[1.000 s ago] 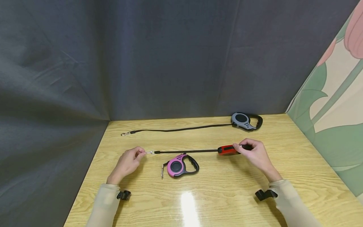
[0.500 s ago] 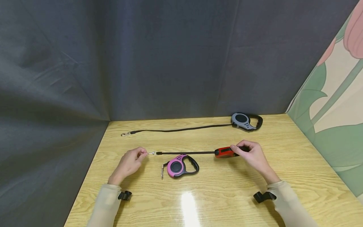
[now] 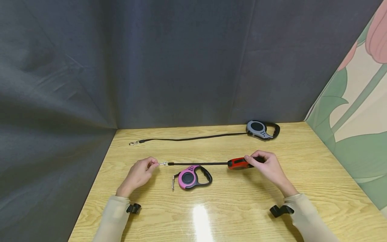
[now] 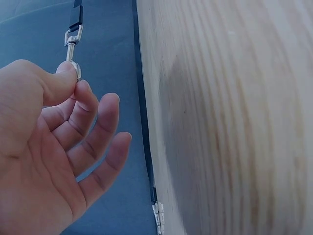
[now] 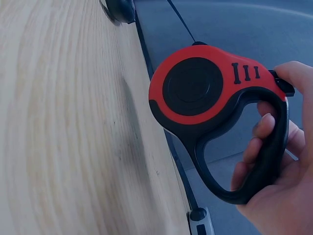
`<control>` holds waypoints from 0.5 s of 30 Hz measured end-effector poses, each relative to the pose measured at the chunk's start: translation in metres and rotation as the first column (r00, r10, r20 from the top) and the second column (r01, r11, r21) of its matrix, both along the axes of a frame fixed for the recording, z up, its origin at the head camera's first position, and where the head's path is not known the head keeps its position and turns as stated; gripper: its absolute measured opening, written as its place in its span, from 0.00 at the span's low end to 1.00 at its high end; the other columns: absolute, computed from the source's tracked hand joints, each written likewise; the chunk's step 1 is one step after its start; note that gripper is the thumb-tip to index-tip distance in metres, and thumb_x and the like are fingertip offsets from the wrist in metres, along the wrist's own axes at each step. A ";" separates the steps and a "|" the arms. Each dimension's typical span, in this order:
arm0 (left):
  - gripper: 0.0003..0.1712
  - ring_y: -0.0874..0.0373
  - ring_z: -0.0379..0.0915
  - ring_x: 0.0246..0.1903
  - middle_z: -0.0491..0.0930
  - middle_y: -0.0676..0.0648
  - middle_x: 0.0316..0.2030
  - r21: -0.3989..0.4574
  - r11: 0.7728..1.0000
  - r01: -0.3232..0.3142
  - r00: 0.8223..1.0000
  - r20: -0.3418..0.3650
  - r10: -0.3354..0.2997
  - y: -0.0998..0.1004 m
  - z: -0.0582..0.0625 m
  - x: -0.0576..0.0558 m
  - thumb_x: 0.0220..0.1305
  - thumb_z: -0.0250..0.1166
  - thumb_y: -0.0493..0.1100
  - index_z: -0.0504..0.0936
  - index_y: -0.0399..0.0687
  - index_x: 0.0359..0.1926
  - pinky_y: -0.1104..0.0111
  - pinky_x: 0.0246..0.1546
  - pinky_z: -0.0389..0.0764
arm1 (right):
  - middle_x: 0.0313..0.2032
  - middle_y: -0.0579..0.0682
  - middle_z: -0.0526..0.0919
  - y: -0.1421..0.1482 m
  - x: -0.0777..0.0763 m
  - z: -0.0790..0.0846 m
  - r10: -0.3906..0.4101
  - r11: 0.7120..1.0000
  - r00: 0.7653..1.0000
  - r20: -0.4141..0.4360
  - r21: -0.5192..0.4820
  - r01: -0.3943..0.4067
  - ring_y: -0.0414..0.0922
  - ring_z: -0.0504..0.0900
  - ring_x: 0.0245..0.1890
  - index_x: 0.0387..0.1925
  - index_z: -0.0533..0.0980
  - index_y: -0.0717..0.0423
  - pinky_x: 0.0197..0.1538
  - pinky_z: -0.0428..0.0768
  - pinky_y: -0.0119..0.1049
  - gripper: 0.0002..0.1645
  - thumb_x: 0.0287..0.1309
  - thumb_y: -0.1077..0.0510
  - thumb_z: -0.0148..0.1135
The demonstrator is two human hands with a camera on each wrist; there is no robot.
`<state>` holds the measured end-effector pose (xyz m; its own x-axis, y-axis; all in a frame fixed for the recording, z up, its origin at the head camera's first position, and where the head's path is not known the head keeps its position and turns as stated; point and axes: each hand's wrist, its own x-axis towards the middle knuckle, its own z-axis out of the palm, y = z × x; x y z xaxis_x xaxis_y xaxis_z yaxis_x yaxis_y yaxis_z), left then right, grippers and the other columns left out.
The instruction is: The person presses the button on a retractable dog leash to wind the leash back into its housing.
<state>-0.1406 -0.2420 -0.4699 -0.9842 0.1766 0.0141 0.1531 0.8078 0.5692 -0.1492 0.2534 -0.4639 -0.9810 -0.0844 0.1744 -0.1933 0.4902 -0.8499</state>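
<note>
My right hand (image 3: 267, 168) grips the black loop handle of a red retractable dog leash (image 5: 193, 88), its fingers curled through the loop and the thumb by the button. From the casing a black strap (image 3: 199, 163) runs straight and taut to the left. At its far end is a silver snap hook (image 4: 72, 51), pinched between the thumb and index finger of my left hand (image 3: 140, 173); the other fingers are loosely bent. The strap passes just behind a pink retractable leash (image 3: 188, 177) lying on the table with its small clip at its left side.
Toward the back of the table (image 3: 242, 208) lies a grey retractable leash (image 3: 257, 127), its strap (image 3: 193, 138) drawn out leftward to a metal clip (image 3: 134, 143). A dark curtain (image 3: 181, 67) stands behind, and a flower-patterned panel (image 3: 356, 117) borders the right side.
My right hand has moved slightly left and toward me with the red leash. The left hand has shifted a little right, so the stretch of strap between them is shorter.
</note>
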 end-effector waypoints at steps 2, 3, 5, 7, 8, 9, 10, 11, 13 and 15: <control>0.09 0.58 0.72 0.33 0.84 0.49 0.35 0.003 1.000 0.000 1.000 0.002 0.000 0.001 -0.001 0.000 0.82 0.60 0.45 0.85 0.48 0.48 0.62 0.40 0.74 | 0.32 0.39 0.87 -0.001 0.000 0.000 0.001 1.000 1.000 0.003 -0.005 -0.001 0.37 0.78 0.29 0.31 0.87 0.52 0.35 0.76 0.31 0.14 0.68 0.48 0.73; 0.09 0.58 0.72 0.33 0.84 0.49 0.35 0.004 1.000 0.001 1.000 0.002 -0.001 0.002 -0.001 0.000 0.82 0.60 0.45 0.85 0.49 0.48 0.63 0.40 0.74 | 0.32 0.39 0.87 -0.002 0.001 0.001 0.004 1.000 1.000 0.003 -0.003 -0.004 0.37 0.78 0.29 0.32 0.87 0.52 0.35 0.76 0.31 0.14 0.68 0.48 0.73; 0.09 0.59 0.72 0.32 0.85 0.49 0.35 0.006 1.000 0.002 1.000 -0.002 -0.002 0.003 -0.002 0.000 0.81 0.60 0.45 0.85 0.49 0.47 0.63 0.39 0.74 | 0.31 0.39 0.87 -0.003 0.001 0.001 0.005 1.000 1.000 0.007 -0.002 -0.005 0.37 0.79 0.29 0.32 0.87 0.52 0.35 0.77 0.31 0.14 0.68 0.48 0.73; 0.09 0.59 0.72 0.32 0.85 0.49 0.35 0.006 1.000 0.007 1.000 -0.007 -0.007 0.004 -0.003 0.000 0.81 0.61 0.45 0.86 0.49 0.47 0.64 0.39 0.74 | 0.31 0.39 0.87 -0.004 0.002 0.001 0.005 1.000 1.000 0.011 0.000 -0.005 0.36 0.79 0.29 0.32 0.87 0.53 0.35 0.77 0.31 0.14 0.68 0.47 0.74; 0.09 0.60 0.72 0.32 0.85 0.49 0.36 0.007 1.000 0.008 1.000 -0.010 -0.008 0.004 -0.004 -0.001 0.81 0.61 0.45 0.86 0.49 0.47 0.64 0.39 0.74 | 0.31 0.39 0.87 -0.005 0.002 0.001 0.005 1.000 1.000 0.013 0.000 -0.005 0.36 0.78 0.29 0.33 0.87 0.53 0.35 0.76 0.31 0.14 0.68 0.47 0.74; 0.09 0.60 0.72 0.32 0.86 0.50 0.36 0.007 1.000 0.009 1.000 -0.013 -0.008 0.005 -0.004 -0.001 0.81 0.61 0.45 0.86 0.49 0.47 0.64 0.38 0.74 | 0.31 0.39 0.87 -0.005 0.002 0.002 0.004 1.000 1.000 0.015 0.000 -0.004 0.36 0.79 0.30 0.33 0.87 0.53 0.35 0.77 0.31 0.14 0.68 0.47 0.74; 0.08 0.60 0.72 0.32 0.86 0.50 0.36 0.006 1.000 0.009 1.000 -0.015 -0.008 0.005 -0.004 -0.001 0.81 0.61 0.45 0.86 0.49 0.47 0.65 0.38 0.74 | 0.31 0.39 0.87 -0.005 0.003 0.002 0.004 1.000 1.000 0.018 -0.002 -0.004 0.36 0.79 0.30 0.33 0.87 0.53 0.35 0.77 0.31 0.14 0.68 0.47 0.74; 0.08 0.60 0.72 0.32 0.85 0.50 0.35 0.005 1.000 0.008 1.000 -0.015 -0.008 0.005 -0.004 -0.001 0.81 0.61 0.45 0.86 0.50 0.47 0.65 0.38 0.73 | 0.32 0.40 0.87 -0.006 0.003 0.002 0.005 1.000 1.000 0.018 -0.004 -0.005 0.36 0.79 0.30 0.33 0.87 0.54 0.35 0.77 0.31 0.14 0.67 0.48 0.74; 0.08 0.60 0.71 0.32 0.85 0.50 0.35 0.007 1.000 0.008 1.000 -0.015 -0.008 0.006 -0.004 -0.001 0.80 0.61 0.45 0.86 0.50 0.46 0.65 0.38 0.73 | 0.32 0.40 0.88 -0.006 0.003 0.003 0.006 1.000 1.000 0.018 -0.005 -0.006 0.36 0.79 0.30 0.33 0.87 0.54 0.35 0.77 0.31 0.14 0.67 0.48 0.74; 0.08 0.60 0.71 0.31 0.85 0.50 0.35 0.007 1.000 0.011 1.000 -0.013 -0.011 0.006 -0.003 -0.001 0.81 0.61 0.45 0.86 0.49 0.47 0.65 0.38 0.73 | 0.32 0.39 0.88 -0.006 0.004 0.003 0.006 1.000 1.000 0.018 -0.004 -0.006 0.36 0.79 0.29 0.33 0.88 0.54 0.34 0.77 0.31 0.13 0.67 0.48 0.74</control>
